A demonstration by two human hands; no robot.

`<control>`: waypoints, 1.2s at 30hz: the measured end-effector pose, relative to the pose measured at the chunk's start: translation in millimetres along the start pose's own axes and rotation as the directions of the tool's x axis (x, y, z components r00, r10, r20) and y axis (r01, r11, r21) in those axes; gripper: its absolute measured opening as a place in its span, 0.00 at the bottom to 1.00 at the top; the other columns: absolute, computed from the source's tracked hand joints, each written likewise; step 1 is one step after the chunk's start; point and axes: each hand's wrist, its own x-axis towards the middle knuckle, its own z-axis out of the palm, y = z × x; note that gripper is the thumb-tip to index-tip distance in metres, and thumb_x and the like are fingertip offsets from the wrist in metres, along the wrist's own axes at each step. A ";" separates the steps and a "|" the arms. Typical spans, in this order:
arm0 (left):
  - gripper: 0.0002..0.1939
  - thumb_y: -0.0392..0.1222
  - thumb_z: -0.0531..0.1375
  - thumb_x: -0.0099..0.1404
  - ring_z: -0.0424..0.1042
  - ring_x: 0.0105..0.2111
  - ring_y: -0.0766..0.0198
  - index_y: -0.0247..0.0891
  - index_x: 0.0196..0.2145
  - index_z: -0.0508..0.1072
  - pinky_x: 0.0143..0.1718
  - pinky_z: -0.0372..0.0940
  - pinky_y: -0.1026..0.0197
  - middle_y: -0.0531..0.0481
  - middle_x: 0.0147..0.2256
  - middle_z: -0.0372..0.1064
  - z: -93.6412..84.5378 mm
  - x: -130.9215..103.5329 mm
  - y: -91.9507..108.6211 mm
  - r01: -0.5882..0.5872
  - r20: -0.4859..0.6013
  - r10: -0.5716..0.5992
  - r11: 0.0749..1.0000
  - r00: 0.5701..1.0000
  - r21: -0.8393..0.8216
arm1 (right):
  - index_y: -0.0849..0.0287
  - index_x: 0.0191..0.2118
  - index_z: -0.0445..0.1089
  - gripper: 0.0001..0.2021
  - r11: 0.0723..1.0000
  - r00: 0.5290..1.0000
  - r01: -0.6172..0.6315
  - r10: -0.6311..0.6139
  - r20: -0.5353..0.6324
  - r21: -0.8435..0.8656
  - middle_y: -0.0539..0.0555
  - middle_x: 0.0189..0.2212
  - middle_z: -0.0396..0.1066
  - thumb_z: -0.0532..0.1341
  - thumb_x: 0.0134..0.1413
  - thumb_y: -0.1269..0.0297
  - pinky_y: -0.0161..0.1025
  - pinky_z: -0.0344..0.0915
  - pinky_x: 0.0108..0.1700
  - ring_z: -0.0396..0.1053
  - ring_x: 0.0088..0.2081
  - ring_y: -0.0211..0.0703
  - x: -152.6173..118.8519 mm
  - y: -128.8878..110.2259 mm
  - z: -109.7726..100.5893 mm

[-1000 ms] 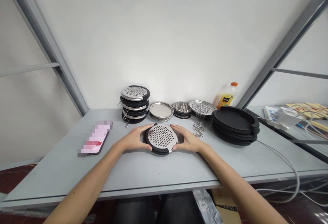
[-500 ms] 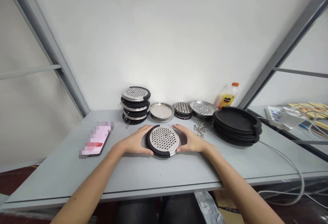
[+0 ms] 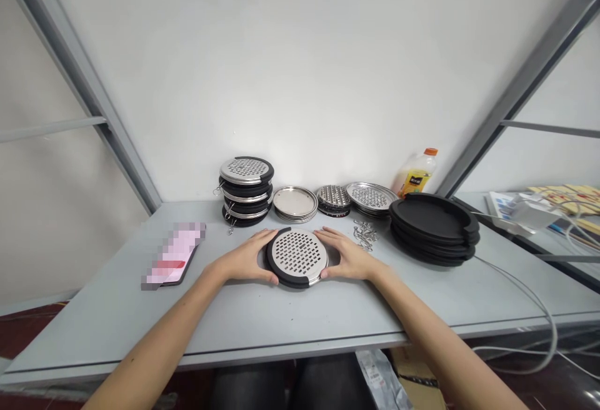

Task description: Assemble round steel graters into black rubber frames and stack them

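A round slotted metal disc with a black rim [image 3: 300,255] lies on the table in front of me. My left hand [image 3: 250,260] curves around its left edge, thumb at the near side and fingers at the far side. On the opposite edge, my right hand [image 3: 344,257] grips the bare metal side in the same way. The black rim wraps the left part of the disc and ends near my right thumb. Behind my left hand stands a stack of similar rimmed discs [image 3: 247,171] with small metal clips hanging from it.
Behind the hands are plain metal discs [image 3: 294,202], rough grater discs [image 3: 334,196] and wider perforated discs [image 3: 372,197]. Small metal clips [image 3: 364,235] lie beside black round holders [image 3: 434,219]. A drink bottle [image 3: 419,174] stands behind them. A phone [image 3: 175,257] lies left, a cable [image 3: 520,291] right.
Both hands keep their hold on the disc, which stays in place. Only the camera view has shifted slightly.
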 end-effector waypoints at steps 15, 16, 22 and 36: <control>0.64 0.65 0.68 0.43 0.41 0.66 0.44 0.43 0.68 0.40 0.65 0.45 0.44 0.42 0.68 0.36 5.0 -0.3 6.2 -0.030 -0.056 0.037 0.992 0.998 0.126 | 0.60 0.63 0.58 0.45 0.998 0.994 0.011 -0.004 -0.108 0.056 0.66 0.61 0.59 0.69 0.40 0.45 0.58 0.54 0.62 0.57 0.61 0.62 2.7 -11.9 2.8; 0.63 0.65 0.68 0.43 0.41 0.66 0.43 0.43 0.68 0.40 0.64 0.45 0.44 0.42 0.68 0.36 6.2 0.1 7.3 -0.024 -0.059 0.032 0.992 0.998 0.127 | 0.60 0.63 0.58 0.44 0.997 0.994 0.028 -0.020 -0.105 0.070 0.65 0.61 0.59 0.69 0.41 0.45 0.58 0.55 0.61 0.58 0.61 0.61 2.6 -12.4 3.2; 0.61 0.64 0.67 0.46 0.42 0.66 0.44 0.43 0.67 0.41 0.64 0.46 0.44 0.41 0.68 0.36 7.1 0.2 11.3 -0.027 -0.062 0.036 0.990 0.997 0.140 | 0.60 0.64 0.54 0.48 0.996 0.996 0.017 -0.009 -0.091 0.086 0.66 0.62 0.57 0.70 0.38 0.46 0.58 0.54 0.62 0.57 0.61 0.62 2.3 -8.3 7.1; 0.54 0.62 0.66 0.51 0.39 0.66 0.42 0.49 0.67 0.44 0.64 0.46 0.42 0.45 0.69 0.30 6.8 -2.3 8.6 -0.025 -0.037 0.031 0.990 0.999 0.138 | 0.60 0.65 0.53 0.48 0.993 0.995 0.003 0.008 -0.097 0.120 0.66 0.62 0.57 0.70 0.40 0.47 0.59 0.54 0.62 0.58 0.61 0.61 3.1 -6.5 11.2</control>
